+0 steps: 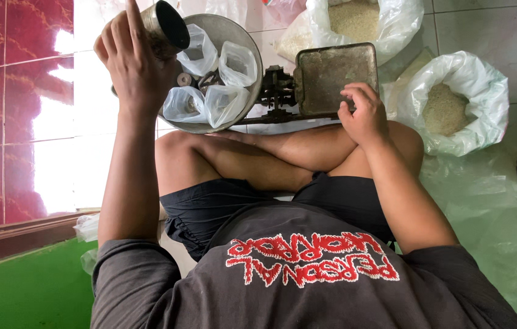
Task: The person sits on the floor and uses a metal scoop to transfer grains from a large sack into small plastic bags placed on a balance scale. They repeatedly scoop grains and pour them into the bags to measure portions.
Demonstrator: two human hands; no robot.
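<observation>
Red marbled wall tiles (pixel 2 109) filled the left edge, giving way to a pale tiled floor (pixel 484 24) on which the person sat cross-legged. Their left hand (pixel 133 61) was raised and closed around a dark metal can (pixel 164 27), fingers wrapped about its side, its open mouth tilted toward the round metal scale pan (pixel 243 36). Four small clear plastic bags (pixel 237 64) stood open-mouthed in that pan. Just right of it sat the flat rectangular scale plate (pixel 331 76), joined by a dark metal mechanism (pixel 277 91). Their right hand (pixel 365 113) rested on the plate's near edge, fingers curled, gripping nothing. Beyond, two large white plastic sacks (pixel 459 100) of pale grain stood open, one behind the plate, one at the right.
</observation>
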